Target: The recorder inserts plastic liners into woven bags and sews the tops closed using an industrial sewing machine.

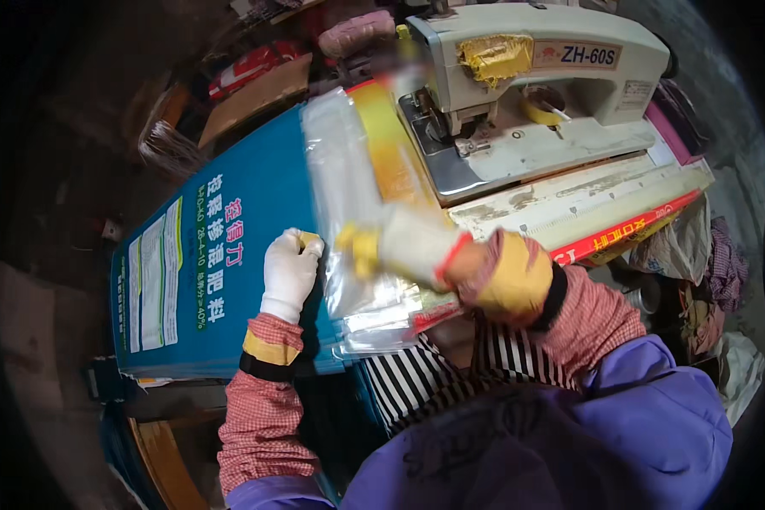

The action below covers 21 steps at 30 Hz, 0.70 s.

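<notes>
A stack of teal printed woven sacks (pixel 255 170) lies in front of me, with a clear plastic liner bag (pixel 340 144) along its right side. My left hand (pixel 291 270), in a white glove with yellow fingertips, rests on the teal sack just left of the liner. Its fingers are curled closed; whatever they pinch, if anything, is hidden. Over the liner, my right hand (pixel 399 245) wears a similar glove with a red cuff edge. Motion blurs its fingers, so their grip does not show.
A pale industrial sewing machine (pixel 561 85) stands at the back right, with a roll of yellow tape (pixel 544 106) under its arm. Yellow printed sheeting (pixel 391 144) lies between machine and liner. Crumpled bags (pixel 671 238) hang at right; a cardboard piece (pixel 259 98) sits at the back.
</notes>
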Available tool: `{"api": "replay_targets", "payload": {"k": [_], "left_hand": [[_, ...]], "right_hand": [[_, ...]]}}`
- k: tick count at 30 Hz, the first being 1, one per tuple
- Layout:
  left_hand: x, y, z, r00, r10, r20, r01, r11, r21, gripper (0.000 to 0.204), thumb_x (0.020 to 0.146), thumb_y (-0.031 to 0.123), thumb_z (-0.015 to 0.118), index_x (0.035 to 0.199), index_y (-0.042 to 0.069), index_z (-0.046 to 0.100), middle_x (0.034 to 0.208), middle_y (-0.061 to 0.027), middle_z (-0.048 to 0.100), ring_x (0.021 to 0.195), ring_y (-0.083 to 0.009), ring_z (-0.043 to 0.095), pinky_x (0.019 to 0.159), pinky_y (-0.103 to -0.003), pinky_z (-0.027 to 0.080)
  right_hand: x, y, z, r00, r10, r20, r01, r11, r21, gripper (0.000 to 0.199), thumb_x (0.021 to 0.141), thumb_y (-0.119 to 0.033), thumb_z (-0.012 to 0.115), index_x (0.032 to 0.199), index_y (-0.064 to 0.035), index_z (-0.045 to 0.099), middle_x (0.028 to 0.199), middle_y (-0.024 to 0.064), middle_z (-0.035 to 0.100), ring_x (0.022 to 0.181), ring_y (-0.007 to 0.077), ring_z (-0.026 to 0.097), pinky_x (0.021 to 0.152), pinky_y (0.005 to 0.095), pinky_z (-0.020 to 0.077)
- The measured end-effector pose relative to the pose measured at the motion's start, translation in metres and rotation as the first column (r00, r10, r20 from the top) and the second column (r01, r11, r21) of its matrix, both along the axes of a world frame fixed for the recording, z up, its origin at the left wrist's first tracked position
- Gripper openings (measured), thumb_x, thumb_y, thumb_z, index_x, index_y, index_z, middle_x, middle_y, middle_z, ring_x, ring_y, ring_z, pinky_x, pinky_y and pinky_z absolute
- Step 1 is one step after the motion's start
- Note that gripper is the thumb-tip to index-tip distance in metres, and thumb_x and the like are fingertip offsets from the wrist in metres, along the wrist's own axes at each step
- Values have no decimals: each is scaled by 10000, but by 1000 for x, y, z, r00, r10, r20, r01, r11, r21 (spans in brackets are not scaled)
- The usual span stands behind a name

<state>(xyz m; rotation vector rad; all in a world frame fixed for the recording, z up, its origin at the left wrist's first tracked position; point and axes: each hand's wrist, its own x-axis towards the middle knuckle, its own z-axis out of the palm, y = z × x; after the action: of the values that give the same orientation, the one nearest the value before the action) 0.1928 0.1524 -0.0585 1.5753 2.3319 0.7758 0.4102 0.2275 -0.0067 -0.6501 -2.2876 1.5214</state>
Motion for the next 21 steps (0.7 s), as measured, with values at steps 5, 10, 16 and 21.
{"api": "replay_targets", "payload": {"k": [5, 10, 16, 21], "left_hand": [[19, 9, 34, 938, 99, 333, -125, 991, 57, 191, 804, 184, 611, 794, -5, 580, 671, -70, 598, 563, -138, 571, 532, -260, 456], [-4, 2, 36, 824, 55, 564, -169, 974, 151, 253, 789, 213, 640, 851, -27, 589, 698, -57, 599, 590, -122, 571, 565, -237, 467], [48, 21, 16, 859, -154, -488, 108, 987, -120, 477, 695, 311, 698, 1057, 30, 563, 1083, -186, 553, 926, -344, 572, 785, -403, 472], [3, 38, 9, 999, 24, 38, -26, 997, 68, 189, 785, 177, 614, 818, -9, 600, 757, -174, 630, 760, -314, 618, 683, -383, 475]], "right_hand": [[-47, 60, -20, 818, -352, 454, 374, 926, 45, 440, 829, -454, 519, 792, -35, 646, 641, 99, 595, 602, 205, 565, 570, 321, 421], [-44, 66, -34, 854, -282, 438, 244, 959, 142, 410, 841, -425, 530, 750, -38, 627, 640, 89, 585, 594, 189, 555, 549, 322, 422], [-36, 77, -62, 907, -373, 195, 419, 838, -350, 292, 829, -262, 495, 768, -10, 630, 719, 113, 626, 551, 175, 568, 529, 318, 454], [-51, 59, -26, 809, -585, -56, 434, 658, -616, 419, 848, -413, 506, 798, -22, 648, 715, 126, 634, 575, 184, 594, 561, 334, 459]]}}
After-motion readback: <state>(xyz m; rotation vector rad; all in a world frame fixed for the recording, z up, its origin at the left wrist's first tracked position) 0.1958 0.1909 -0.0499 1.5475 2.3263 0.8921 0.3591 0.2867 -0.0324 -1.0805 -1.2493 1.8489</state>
